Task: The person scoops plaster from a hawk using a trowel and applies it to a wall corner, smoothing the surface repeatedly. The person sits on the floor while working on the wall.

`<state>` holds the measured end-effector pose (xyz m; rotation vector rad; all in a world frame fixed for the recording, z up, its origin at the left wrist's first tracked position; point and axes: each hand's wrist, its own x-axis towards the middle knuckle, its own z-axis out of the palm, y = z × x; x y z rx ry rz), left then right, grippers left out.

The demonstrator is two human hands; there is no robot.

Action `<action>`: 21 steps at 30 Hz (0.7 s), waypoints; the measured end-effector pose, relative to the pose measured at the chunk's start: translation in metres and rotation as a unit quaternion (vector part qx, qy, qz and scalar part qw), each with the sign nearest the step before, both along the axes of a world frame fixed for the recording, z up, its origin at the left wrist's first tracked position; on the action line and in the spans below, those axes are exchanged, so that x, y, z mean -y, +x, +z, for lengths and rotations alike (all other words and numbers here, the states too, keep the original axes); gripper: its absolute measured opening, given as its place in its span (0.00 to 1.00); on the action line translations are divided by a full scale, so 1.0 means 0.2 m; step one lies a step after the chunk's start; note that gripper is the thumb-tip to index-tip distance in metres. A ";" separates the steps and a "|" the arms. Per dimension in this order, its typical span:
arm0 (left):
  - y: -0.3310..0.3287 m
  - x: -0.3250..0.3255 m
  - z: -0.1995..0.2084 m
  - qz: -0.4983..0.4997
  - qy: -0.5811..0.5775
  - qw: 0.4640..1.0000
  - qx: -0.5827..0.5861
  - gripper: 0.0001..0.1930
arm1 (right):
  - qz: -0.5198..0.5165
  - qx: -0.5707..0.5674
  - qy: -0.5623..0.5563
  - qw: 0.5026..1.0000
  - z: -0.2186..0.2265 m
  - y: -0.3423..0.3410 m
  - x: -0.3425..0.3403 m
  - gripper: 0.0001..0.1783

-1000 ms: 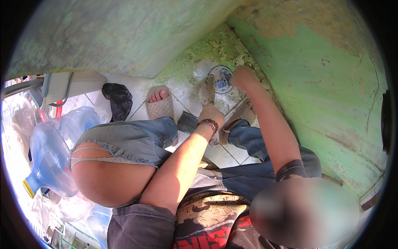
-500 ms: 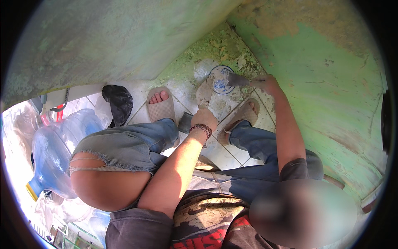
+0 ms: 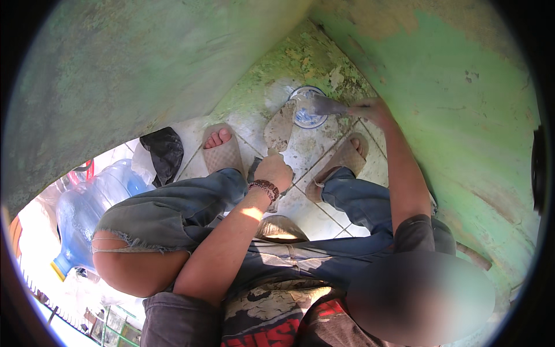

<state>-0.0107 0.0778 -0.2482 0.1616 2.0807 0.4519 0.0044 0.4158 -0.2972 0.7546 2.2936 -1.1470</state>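
My left hand point(image 3: 274, 172) is closed around the handle of a trowel point(image 3: 280, 128); its leaf-shaped blade is smeared with grey, and the tip reaches the rim of a white plate point(image 3: 312, 121) with blue markings. My right hand point(image 3: 370, 110) grips a putty knife point(image 3: 330, 106) with a dark blade that widens toward its far edge, held over the plate. That edge is close to the trowel tip; I cannot tell whether they touch. The plate stands on the floor tiles between and beyond my feet. A dark flat piece point(image 3: 254, 166) lies partly hidden beside my left hand.
Green walls point(image 3: 457, 139) meet in a corner ahead, with flaking paint on the floor point(image 3: 300, 58) there. My sandalled feet point(image 3: 222, 151) flank the work. At left lie a black plastic bag point(image 3: 163, 151) and a large clear blue bottle point(image 3: 87, 214). A stick point(image 3: 474, 256) lies at right.
My left hand and the trowel have shifted slightly left in view. The putty knife has moved a little left, further over the plate. The view itself has tilted slightly.
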 end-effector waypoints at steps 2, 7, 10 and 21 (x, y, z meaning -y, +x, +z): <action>0.02 0.02 -0.03 0.009 0.015 1.000 -0.011 0.22 | -0.011 0.005 0.007 1.000 0.03 -0.01 0.05 0.16; 0.00 -0.01 0.00 -0.005 -0.004 1.000 -0.003 0.20 | -0.020 -0.009 0.003 1.000 -0.01 0.01 0.03 0.17; 0.01 -0.01 -0.01 0.000 0.015 1.000 -0.009 0.21 | -0.049 -0.033 -0.028 0.998 -0.13 0.05 0.04 0.18; 0.04 -0.02 0.03 0.004 0.009 1.000 -0.024 0.21 | -0.009 0.025 0.041 0.999 -0.15 0.02 0.13 0.22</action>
